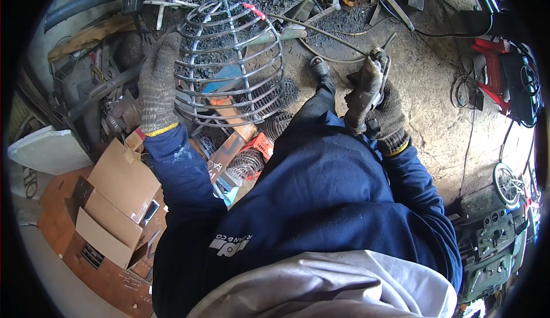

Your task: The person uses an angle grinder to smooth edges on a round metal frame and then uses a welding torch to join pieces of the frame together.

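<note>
My left hand [156, 86], in a knit glove, grips the left side of a domed metal cage [229, 63], held up over the cluttered floor [435, 106]. My right hand [385, 117] is closed around a welding holder [366, 89], well apart from the cage. An open cardboard box [117, 203] lies lower left.

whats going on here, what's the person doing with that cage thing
A person in a blue work jacket and knit gloves grips a rounded metal wire cage with the left hand, holding it up over a heap of metal parts. The right hand holds a handheld power tool off to the side, clear of the cage.
</note>
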Available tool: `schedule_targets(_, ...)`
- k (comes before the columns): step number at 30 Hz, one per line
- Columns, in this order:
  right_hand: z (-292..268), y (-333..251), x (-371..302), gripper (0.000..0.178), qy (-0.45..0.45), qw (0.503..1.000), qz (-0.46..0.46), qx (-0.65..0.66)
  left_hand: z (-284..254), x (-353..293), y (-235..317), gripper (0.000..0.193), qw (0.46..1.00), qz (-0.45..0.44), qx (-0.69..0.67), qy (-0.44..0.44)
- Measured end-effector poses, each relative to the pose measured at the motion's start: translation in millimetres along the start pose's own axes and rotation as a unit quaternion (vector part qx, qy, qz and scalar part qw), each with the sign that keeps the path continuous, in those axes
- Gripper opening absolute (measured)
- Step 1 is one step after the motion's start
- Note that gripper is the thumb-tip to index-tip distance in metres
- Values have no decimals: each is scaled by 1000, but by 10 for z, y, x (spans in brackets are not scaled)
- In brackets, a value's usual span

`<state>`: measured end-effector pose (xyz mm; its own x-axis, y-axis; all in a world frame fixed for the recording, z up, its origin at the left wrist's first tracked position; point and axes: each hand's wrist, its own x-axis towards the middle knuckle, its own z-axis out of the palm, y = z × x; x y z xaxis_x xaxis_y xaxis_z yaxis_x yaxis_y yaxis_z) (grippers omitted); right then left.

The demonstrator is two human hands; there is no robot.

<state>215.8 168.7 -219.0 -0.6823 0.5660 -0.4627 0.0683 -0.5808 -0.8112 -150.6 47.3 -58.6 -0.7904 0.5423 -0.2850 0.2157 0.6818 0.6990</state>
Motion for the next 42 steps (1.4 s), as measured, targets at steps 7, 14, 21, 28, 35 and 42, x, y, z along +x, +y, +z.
schedule_targets(7, -15, 125, -2, 102, -15, 997, -56, 59, -36, 20, -49, 54, 999, -31, 13, 10)
schedule_targets(14, -21, 48, -68, 83, 3, 998, -32, -51, 4, 24, 20, 66, 999, -32, 33, 15)
schedule_targets(21, -102, 10, -64, 78, 17, 969, -74, -233, -43, 77, 28, 76, 997, -71, 43, 8)
schedule_targets(28, -35, 92, -57, 61, 25, 990, -65, -121, -30, 108, 35, 81, 993, -98, 59, 26)
schedule_targets(35, -33, 112, -54, 70, 22, 984, -43, -174, 29, 37, 225, 92, 985, -131, 107, 39)
schedule_targets(42, 13, 213, -17, 69, -1, 977, -59, -206, -203, -122, 94, 89, 981, -137, 122, 56)
